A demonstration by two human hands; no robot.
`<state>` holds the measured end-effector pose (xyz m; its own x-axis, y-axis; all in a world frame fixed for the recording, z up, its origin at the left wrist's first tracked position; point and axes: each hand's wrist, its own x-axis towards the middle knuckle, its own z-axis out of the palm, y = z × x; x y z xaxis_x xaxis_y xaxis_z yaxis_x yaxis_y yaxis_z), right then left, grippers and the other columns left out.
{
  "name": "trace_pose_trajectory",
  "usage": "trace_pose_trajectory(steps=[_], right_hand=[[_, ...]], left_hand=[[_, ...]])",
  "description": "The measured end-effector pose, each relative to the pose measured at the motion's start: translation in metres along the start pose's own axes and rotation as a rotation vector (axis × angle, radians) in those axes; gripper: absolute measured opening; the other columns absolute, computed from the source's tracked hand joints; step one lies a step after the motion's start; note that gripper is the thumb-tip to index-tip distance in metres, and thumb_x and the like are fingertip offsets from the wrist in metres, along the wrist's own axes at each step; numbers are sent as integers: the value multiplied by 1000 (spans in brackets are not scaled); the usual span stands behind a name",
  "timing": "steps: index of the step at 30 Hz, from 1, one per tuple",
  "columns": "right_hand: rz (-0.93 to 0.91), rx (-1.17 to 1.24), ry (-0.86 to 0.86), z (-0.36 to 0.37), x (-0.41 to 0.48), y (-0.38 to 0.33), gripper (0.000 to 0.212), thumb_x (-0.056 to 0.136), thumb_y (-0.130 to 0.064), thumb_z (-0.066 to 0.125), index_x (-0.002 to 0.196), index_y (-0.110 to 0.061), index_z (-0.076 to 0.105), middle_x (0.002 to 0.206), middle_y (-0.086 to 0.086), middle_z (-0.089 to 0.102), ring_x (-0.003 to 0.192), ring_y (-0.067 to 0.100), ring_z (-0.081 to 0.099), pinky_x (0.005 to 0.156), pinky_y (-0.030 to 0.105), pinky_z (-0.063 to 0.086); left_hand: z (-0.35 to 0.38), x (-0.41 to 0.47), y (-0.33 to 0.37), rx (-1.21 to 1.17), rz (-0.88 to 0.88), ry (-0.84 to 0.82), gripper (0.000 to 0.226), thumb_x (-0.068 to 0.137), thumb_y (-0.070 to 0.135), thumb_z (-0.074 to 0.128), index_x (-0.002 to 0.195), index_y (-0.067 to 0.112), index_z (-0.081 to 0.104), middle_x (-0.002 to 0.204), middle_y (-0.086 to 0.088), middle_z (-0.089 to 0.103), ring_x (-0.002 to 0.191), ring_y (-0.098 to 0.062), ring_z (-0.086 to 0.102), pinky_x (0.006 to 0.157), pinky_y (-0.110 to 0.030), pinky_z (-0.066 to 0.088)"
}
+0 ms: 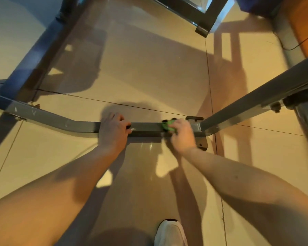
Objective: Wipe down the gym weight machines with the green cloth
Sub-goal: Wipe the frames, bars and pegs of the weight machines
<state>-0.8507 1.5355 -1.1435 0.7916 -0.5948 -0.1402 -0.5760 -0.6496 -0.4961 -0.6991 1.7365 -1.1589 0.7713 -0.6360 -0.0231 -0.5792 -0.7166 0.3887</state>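
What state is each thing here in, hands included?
left hand: fingers curled over the grey bar, holding it.
right hand: grips the green cloth, pressing it on the bar.
green cloth: bunched under the right hand.
grey bar: low over the floor, scuffed with pale marks.
white shoe: planted on the floor.
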Motion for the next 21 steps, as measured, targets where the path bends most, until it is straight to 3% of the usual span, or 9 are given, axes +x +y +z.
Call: trace_pose_trajectory(steps=[4, 9, 12, 16, 18, 21], right_hand=[[276, -88, 125, -19, 2, 26, 33, 89, 6, 65, 116, -12, 71, 123, 1, 59, 126, 21, 51, 117, 33, 35], [49, 57, 47, 65, -3, -69, 31, 84, 7, 62, 108, -10, 74, 109, 2, 60, 108, 20, 50, 92, 25, 37], [-74, 77, -5, 42, 1, -52, 29, 89, 5, 62, 110, -10, 74, 112, 0, 63, 110, 18, 51, 100, 28, 41], [237, 6, 68, -27, 1, 30, 32, 89, 7, 63, 113, -12, 72, 119, -3, 59, 122, 19, 54, 115, 31, 37], [352, -15, 124, -26, 4, 30, 31, 88, 6, 65, 113, -11, 70, 121, -1, 58, 125, 21, 54, 116, 33, 38], [237, 30, 93, 21, 7, -27, 33, 84, 8, 63, 110, -10, 69, 114, 0, 58, 114, 16, 53, 99, 18, 36]], left_hand=[[-8, -1, -13, 58, -11, -17, 22, 94, 32, 69, 113, 23, 76, 107, 2, 61, 107, -21, 50, 97, -40, 41], [-16, -2, -23, 109, -46, -6, 21, 94, 33, 69, 110, 21, 76, 107, 0, 62, 109, -23, 49, 97, -41, 39], [-21, -3, -30, 139, -45, -12, 21, 95, 33, 69, 112, 22, 76, 107, -1, 62, 108, -24, 49, 97, -42, 39], [-23, -3, -34, 138, -58, -27, 21, 96, 32, 67, 112, 23, 76, 107, 1, 61, 107, -23, 49, 95, -40, 37], [-22, -2, -33, 130, -65, -34, 20, 96, 31, 67, 113, 23, 75, 108, 1, 61, 107, -22, 49, 95, -40, 37], [-20, -1, -34, 144, -62, -43, 20, 96, 32, 66, 113, 25, 74, 109, 2, 62, 107, -22, 48, 94, -39, 36]])
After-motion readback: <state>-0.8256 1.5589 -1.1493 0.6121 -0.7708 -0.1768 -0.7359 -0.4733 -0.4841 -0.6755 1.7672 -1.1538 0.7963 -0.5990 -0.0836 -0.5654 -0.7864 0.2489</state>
